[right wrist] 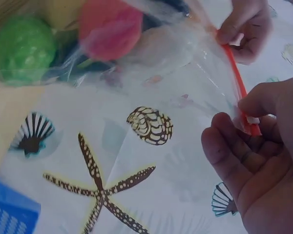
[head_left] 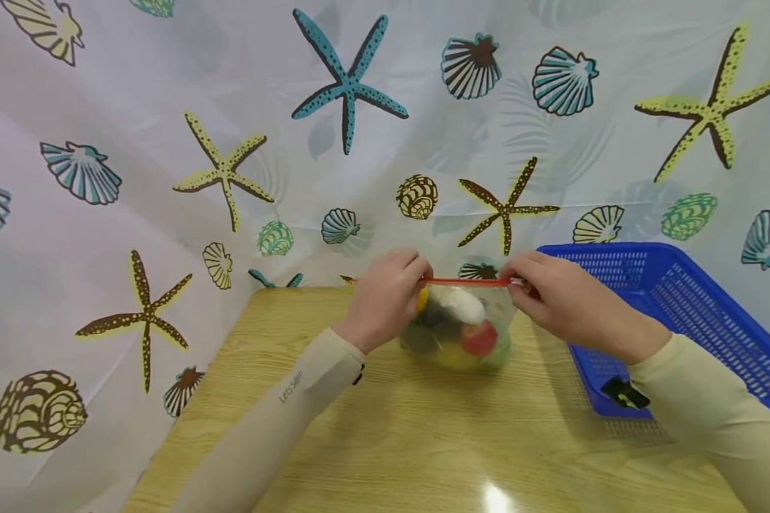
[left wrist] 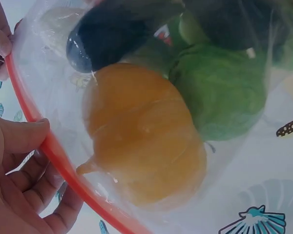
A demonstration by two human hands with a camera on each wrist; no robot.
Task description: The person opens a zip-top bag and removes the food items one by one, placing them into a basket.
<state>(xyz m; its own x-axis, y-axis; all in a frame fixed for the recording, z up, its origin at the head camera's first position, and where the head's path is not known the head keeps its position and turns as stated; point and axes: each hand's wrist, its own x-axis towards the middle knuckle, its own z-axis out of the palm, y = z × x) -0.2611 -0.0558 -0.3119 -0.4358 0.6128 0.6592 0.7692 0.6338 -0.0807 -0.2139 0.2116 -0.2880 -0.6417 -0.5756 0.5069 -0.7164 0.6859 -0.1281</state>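
A clear zip bag [head_left: 502, 303] with a red zip strip [head_left: 465, 282] along its top is held up over the table. My left hand [head_left: 385, 296] pinches the strip between thumb and fingers. At the other end my right hand [head_left: 558, 299] grips the strip's corner, where a white slider [right wrist: 253, 120] shows by the thumb. Through the plastic in the left wrist view appear an orange pumpkin-shaped piece [left wrist: 146, 141], a round green piece [left wrist: 224, 92] and a dark piece [left wrist: 107, 34]. A red piece [right wrist: 110, 29] and a whitish one [right wrist: 161, 46] show in the right wrist view.
On the right stands a blue plastic basket [head_left: 616, 267] with perforated walls, partly behind my right forearm. The wooden table [head_left: 385, 442] ends against a white cloth [head_left: 398, 128] printed with starfish and shells, which hangs behind and to the left.
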